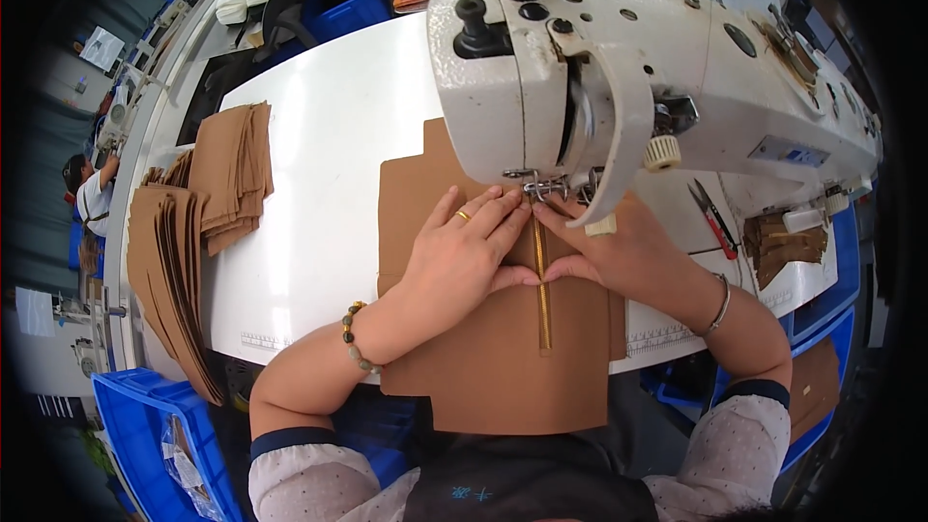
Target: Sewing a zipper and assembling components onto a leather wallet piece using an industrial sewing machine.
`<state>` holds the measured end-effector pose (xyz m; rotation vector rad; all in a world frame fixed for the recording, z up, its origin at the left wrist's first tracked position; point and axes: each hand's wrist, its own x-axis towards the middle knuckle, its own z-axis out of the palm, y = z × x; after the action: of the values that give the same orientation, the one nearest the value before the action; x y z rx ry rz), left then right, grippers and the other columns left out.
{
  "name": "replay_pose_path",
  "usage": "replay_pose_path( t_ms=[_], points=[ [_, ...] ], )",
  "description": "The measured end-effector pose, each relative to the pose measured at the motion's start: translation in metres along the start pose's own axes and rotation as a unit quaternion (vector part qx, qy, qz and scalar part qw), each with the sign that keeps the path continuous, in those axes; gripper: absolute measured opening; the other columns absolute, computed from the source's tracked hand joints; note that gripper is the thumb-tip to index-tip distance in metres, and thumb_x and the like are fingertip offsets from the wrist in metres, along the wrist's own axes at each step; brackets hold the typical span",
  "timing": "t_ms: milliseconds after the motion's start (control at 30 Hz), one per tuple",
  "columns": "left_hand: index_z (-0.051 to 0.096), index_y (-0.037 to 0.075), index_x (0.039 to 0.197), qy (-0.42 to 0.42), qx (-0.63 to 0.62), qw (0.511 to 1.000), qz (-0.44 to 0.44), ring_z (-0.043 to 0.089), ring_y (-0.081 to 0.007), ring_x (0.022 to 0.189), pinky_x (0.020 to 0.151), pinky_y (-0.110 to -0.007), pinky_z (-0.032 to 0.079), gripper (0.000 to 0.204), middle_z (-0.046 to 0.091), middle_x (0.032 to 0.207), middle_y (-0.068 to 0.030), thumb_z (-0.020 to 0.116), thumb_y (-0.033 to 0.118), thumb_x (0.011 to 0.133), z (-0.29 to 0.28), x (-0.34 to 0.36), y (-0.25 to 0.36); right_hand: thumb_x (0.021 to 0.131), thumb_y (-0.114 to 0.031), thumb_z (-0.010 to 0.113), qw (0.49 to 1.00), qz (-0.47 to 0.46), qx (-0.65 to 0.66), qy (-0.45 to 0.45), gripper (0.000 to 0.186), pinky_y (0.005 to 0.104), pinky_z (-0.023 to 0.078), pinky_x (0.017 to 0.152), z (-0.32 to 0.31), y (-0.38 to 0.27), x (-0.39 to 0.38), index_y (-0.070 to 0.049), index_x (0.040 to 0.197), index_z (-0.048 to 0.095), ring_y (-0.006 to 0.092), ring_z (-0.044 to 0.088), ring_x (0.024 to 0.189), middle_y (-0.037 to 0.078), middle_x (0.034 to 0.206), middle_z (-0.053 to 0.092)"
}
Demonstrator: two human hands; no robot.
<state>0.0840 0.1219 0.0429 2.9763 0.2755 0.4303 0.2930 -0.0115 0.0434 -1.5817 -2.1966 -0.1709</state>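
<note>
Fingers (pixel 493 217) flat on brown panel (pixel 483 358)

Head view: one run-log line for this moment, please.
left hand flat on brown panel | right hand beside gold strip | at sewing machine

Flat brown sheet (pixel 483 358) w/ gold strip (pixel 542 290), under machine needle

The one head-worn camera looked steeply down from close above the white table (pixel 319 135), facing the sewing machine (pixel 619 48) at its far side.
</note>
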Motion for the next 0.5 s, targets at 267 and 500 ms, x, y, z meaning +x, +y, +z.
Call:
replay_pose_path(
  t_ms=[267,500],
  points=[
    [0.065,0.003,0.135,-0.010,0.002,1.000,-0.008,0.058,-0.0273,0.134,0.114,-0.052,0.042,0.073,0.062,0.142,-0.0108,0.069,0.056,0.085,-0.0007,0.0008,-0.0014,0.074,-0.048,0.079,1.000,0.009,0.014,-0.012,0.063,0.0495,0.041,0.114,0.0008,0.0032,0.0019,-0.003,0.117,0.070,0.0325,0.061,0.112,0.013,0.116,0.067],
    [0.065,0.004,0.136,0.004,-0.001,1.000,-0.012,0.059,-0.0268,0.133,0.113,-0.052,0.043,0.072,0.064,0.141,-0.0091,0.068,0.057,0.086,0.0002,0.0004,-0.0042,0.078,-0.049,0.077,0.998,-0.018,-0.047,0.028,0.052,0.0447,0.050,0.092,0.0028,0.0040,-0.0028,-0.006,0.107,0.075,0.0275,0.063,0.095,0.010,0.099,0.066]
  ],
)
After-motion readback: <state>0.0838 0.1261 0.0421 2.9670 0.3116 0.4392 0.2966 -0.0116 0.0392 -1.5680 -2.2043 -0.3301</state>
